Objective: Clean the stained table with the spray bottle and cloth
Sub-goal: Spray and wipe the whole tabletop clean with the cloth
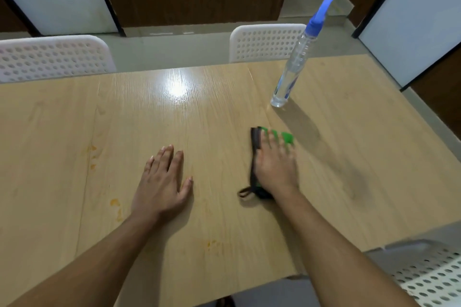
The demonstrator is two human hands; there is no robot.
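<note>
- A person's right hand (275,167) presses flat, fingers spread, on a green cloth (287,137) with dark trim, right of the middle of the wooden desk (224,112).
- The left hand (162,182) rests palm down on the desk nearby, fingers straight, holding nothing.
- A clear spray bottle (294,65) with a blue nozzle stands near the far right edge.
- Orange stains (115,203) dot the left and near side.
- White perforated chairs (267,42) line the far edge.

Count: 1 worktop (224,97), 1 spray bottle (296,57), 1 green cloth (277,136), 2 hands — left (162,182), right (274,167). 3 white perforated chairs: upper left (52,57), upper centre (264,42), lower right (429,274). Orange stain patches: roughly 4, lower left (115,203).
</note>
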